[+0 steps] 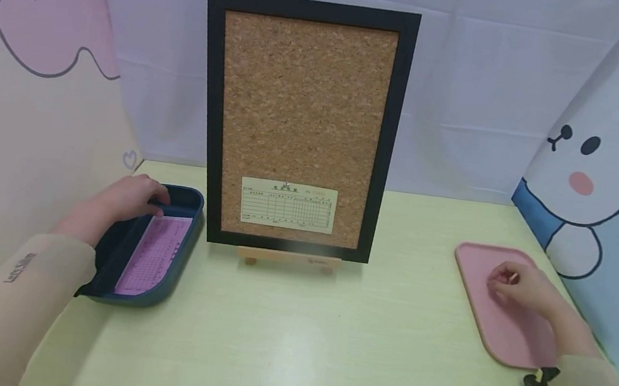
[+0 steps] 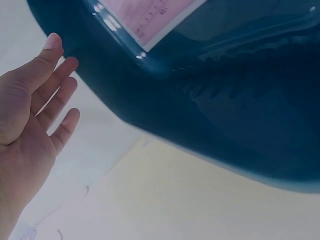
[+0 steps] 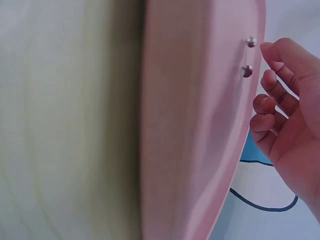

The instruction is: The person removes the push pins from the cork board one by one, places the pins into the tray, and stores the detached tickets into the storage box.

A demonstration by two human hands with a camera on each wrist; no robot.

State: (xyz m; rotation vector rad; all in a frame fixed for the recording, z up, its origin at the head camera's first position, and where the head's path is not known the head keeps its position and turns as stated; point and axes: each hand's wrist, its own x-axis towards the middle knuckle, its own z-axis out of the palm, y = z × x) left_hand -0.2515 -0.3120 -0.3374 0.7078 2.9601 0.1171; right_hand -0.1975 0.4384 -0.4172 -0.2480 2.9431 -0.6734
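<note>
On the left, my left hand point(image 1: 137, 197) is over the far part of a dark blue tray point(image 1: 172, 282). Inside the tray lies a pink printed form point(image 1: 156, 252), close to the fingertips. The left wrist view shows this hand point(image 2: 30, 107) with its fingers spread loosely beside the tray rim. My right hand point(image 1: 528, 288) hovers over a pink tray point(image 1: 516, 344), fingers loosely bent with nothing visible between them. Two small silver round-headed pins point(image 3: 251, 41) sit in the pink tray, right by the thumb and index finger in the right wrist view.
A black-framed cork board point(image 1: 304, 109) stands at the back middle on a small wooden easel point(image 1: 289, 257). A pale yellow printed form point(image 1: 287, 209) hangs on its lower part, with a pin point(image 1: 286, 185) at its top edge. A black clip-like object point(image 1: 538, 385) is by the right sleeve.
</note>
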